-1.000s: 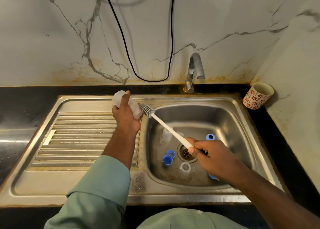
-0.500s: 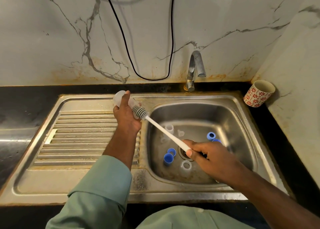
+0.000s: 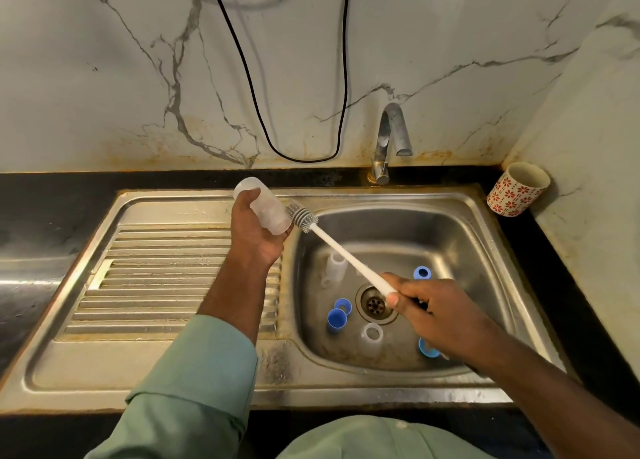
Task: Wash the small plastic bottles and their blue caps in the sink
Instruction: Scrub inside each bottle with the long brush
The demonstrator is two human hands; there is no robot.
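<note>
My left hand [image 3: 254, 235] grips a small translucent plastic bottle [image 3: 265, 209] over the left rim of the steel sink [image 3: 485, 250], mouth pointing right. My right hand [image 3: 433, 314] holds the white handle of a bottle brush [image 3: 346, 256]; its grey bristle head sits just outside the bottle mouth. In the basin lie two more clear bottles [image 3: 335, 266] [image 3: 371, 337] and several blue caps: a pair [image 3: 338, 314] left of the drain, one [image 3: 421, 273] at the back right, one [image 3: 426, 349] partly hidden under my right hand.
A ribbed draining board [image 3: 156, 278] lies left of the basin. The tap [image 3: 391, 139] stands behind it with no water running. A red-flowered cup [image 3: 517, 190] leans at the right corner. A black cable [image 3: 298, 157] hangs on the marble wall.
The brush head went into the bottle mouth half a second ago and has come back out to its right. The left hand tilted the bottle slightly.
</note>
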